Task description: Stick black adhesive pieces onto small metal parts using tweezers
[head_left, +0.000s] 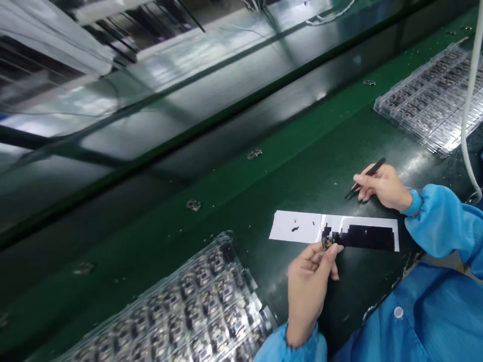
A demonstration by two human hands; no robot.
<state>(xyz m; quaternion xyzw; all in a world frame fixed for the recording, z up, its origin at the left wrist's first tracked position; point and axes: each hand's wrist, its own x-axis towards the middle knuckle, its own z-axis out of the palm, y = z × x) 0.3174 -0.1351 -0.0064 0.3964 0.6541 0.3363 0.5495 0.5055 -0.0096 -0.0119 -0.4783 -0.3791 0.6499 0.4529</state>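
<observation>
My left hand (pixel 309 286) pinches a small dark component (pixel 326 243) between thumb and fingertips, just over the near edge of a white strip (pixel 298 227). The strip lies on the green bench and carries black stickers (pixel 368 236) on its right half and a few small black bits on its left. My right hand (pixel 383 187) rests on the bench beyond the strip, closed around black tweezers (pixel 364 178) whose tips point left and down toward the surface. Both arms wear blue sleeves.
A clear tray of small parts (pixel 196 311) lies at the near left, and another such tray (pixel 433 100) at the far right. Loose small parts (pixel 254 154) dot the green bench (pixel 264 191). A white cable (pixel 470 100) hangs at the right edge. A glossy dark conveyor runs behind.
</observation>
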